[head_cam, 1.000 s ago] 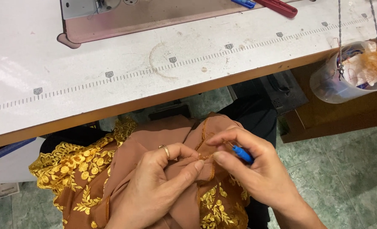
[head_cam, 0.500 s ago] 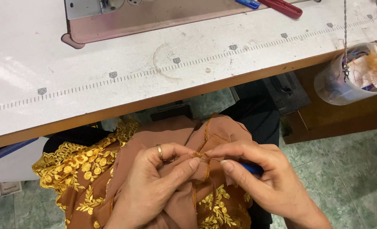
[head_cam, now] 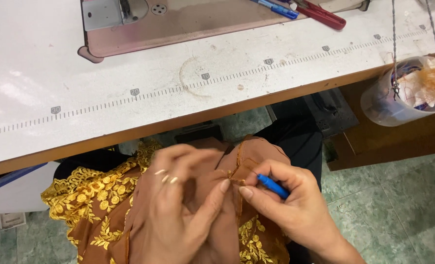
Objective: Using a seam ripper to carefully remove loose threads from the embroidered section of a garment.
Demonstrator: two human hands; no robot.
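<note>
I am picking at a seam: my left hand [head_cam: 178,195] pinches the brown fabric [head_cam: 207,161] in my lap, below the bench [head_cam: 276,83] front edge, while my right hand [head_cam: 291,205] grips a blue seam ripper [head_cam: 272,186] closed-fisted. Next calls for a careful tip under the stitch.

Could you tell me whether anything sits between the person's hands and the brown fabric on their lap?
Nothing visible does. The left hand and right hand both pinch the brown fabric directly; the right also holds a small blue tool.
</note>
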